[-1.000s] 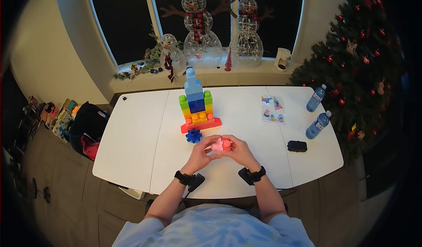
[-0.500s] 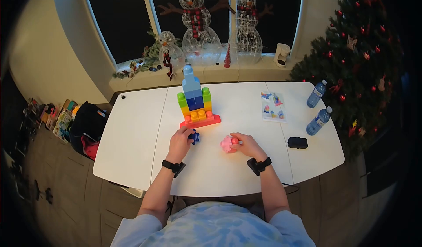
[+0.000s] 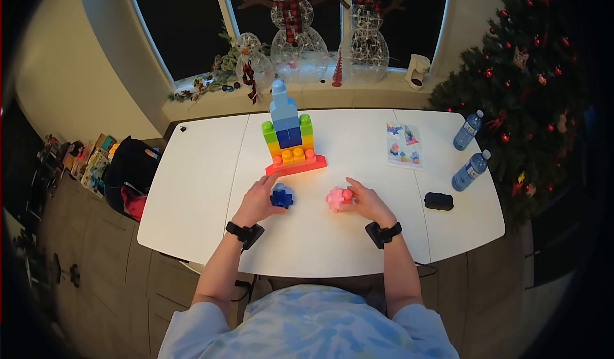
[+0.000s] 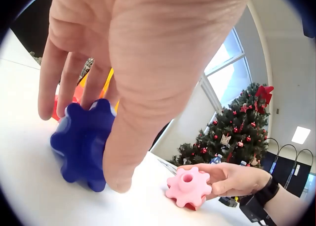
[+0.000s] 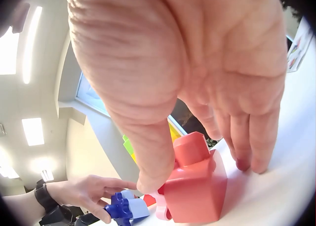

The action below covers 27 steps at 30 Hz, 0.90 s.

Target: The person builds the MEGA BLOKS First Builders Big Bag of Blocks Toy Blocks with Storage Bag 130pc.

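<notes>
My left hand (image 3: pixel 257 200) is around a dark blue toy gear (image 3: pixel 281 198), its thumb along the near side and its long fingers stretched out beyond. A light blue block (image 5: pixel 138 207) sits against that gear. To the right, a pink toy gear (image 4: pixel 188 187) is joined to a red block (image 5: pixel 197 191). The thumb of my right hand (image 3: pixel 369 204) lies at the red block, while its other fingers extend loosely, with a gap to the block. Both gear pieces are on the white table (image 3: pixel 313 244).
Behind the gears stands a tower of colored building blocks (image 3: pixel 289 138) on a red base. A picture sheet (image 3: pixel 404 145), two water bottles (image 3: pixel 469 130) and a black case (image 3: pixel 439 201) are on the right side. A Christmas tree (image 3: pixel 524 97) stands beyond the table.
Both hands held the pink gear and red block together at first. The left hand then moved left to the blue gear; the right hand shifted right with the pink piece and its fingers loosened.
</notes>
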Available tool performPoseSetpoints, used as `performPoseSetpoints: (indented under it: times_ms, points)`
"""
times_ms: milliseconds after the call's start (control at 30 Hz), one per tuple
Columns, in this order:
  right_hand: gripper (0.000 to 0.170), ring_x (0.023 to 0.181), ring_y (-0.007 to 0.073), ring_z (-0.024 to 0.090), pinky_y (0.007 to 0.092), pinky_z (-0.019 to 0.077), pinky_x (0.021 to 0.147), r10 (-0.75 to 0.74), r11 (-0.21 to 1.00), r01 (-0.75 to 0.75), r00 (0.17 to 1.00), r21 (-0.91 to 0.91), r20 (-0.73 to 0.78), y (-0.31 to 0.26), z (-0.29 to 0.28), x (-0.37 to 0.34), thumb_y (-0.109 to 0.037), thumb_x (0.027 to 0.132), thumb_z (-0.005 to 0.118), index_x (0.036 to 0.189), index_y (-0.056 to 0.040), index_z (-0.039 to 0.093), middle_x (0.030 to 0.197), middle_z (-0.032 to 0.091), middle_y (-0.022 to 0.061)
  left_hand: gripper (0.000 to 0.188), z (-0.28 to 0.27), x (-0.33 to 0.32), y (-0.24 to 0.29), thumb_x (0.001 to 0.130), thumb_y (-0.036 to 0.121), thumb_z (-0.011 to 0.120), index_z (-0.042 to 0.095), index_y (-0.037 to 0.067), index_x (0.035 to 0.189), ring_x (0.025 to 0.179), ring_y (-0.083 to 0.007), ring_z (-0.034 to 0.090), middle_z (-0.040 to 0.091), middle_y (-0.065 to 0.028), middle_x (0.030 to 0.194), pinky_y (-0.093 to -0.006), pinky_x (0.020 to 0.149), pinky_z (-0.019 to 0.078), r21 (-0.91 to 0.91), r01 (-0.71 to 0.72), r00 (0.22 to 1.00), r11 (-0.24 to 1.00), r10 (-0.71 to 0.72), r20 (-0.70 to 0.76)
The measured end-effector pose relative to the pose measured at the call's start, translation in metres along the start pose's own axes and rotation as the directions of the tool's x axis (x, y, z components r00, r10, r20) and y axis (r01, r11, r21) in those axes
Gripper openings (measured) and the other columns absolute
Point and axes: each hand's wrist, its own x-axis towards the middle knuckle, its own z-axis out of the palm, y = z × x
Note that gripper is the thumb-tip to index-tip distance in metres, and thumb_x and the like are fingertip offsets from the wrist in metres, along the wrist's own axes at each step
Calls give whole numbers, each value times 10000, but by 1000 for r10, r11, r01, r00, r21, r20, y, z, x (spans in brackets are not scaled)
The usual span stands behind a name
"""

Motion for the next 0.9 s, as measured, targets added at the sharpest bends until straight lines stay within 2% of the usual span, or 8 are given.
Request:
performPoseSetpoints:
  times_ms: [33, 167, 267, 333, 367, 433, 567, 900]
  points:
    - [960, 1128, 232, 670, 309, 520, 926, 1, 1000, -1, 1000, -10, -11, 0, 1, 0, -295, 756, 911, 1530, -37, 404, 1259, 691, 165, 919, 2, 4, -3, 598, 143, 948, 523, 74, 1410, 1061, -311, 669, 665, -135, 1198, -421, 955, 547, -85, 33, 990, 996, -20, 143]
    - [953, 1065, 216, 671, 299, 519, 910, -2, 1000, 1, 1000, -22, -29, 9, 2, 0, -290, 763, 908, 1530, -34, 403, 1241, 696, 161, 889, 10, 11, -9, 621, 125, 921, 499, 83, 1403, 1068, -356, 664, 661, -160, 1210, -435, 942, 551, -57, -32, 988, 998, 40, 150]
    - [935, 998, 193, 660, 292, 520, 879, -67, 994, 71, 996, 78, -56, 23, 6, 3, -281, 773, 903, 1526, -31, 407, 1221, 699, 148, 800, -2, 14, 4, 649, 109, 912, 543, 66, 1358, 1029, -313, 681, 663, -144, 1185, -395, 935, 559, -114, 35, 999, 993, -32, 36]
    - [885, 952, 176, 641, 289, 519, 863, -106, 985, 113, 992, 133, -65, 23, 7, 3, -259, 787, 894, 1505, -22, 434, 1201, 697, 135, 762, -15, 22, 16, 668, 99, 903, 549, 76, 1342, 1054, -316, 667, 659, -143, 1184, -390, 928, 559, -215, 48, 972, 975, -95, -214]
    - [885, 952, 176, 641, 289, 519, 863, -106, 984, 114, 992, 134, -65, 21, 7, 1, -259, 787, 894, 1505, -22, 434, 1201, 697, 135, 762, -14, 28, 15, 668, 99, 903, 549, 76, 1342, 1054, -316, 667, 659, -143, 1184, -390, 928, 559, -214, 48, 972, 976, -95, -214]
    - [856, 966, 176, 642, 293, 518, 873, -88, 995, 91, 995, 49, -43, 16, 6, 1, -260, 786, 896, 1482, -15, 463, 1175, 694, 128, 768, -10, 41, 10, 679, 87, 895, 545, 94, 1362, 1069, -315, 648, 653, -141, 1197, -392, 922, 559, -40, -134, 924, 990, 110, -366]
    - [840, 956, 170, 634, 289, 514, 874, -93, 991, 99, 993, 91, -71, 21, 8, -1, -266, 789, 895, 1472, -11, 478, 1146, 696, 112, 782, 1, 53, 8, 708, 58, 860, 504, 92, 1404, 1207, -348, 572, 615, -143, 1294, -432, 1007, 523, -1, -117, 941, 993, 111, -321]
    - [844, 1122, 380, 667, 415, 546, 949, -133, 990, 119, 962, -73, -237, -6, 37, -11, -339, 776, 873, 1446, -20, 473, 1228, 670, 229, 754, 5, 58, 15, 707, 65, 865, 563, 92, 1397, 1043, -289, 637, 581, -131, 1281, -384, 851, 574, 89, -60, 907, 994, 92, -411]
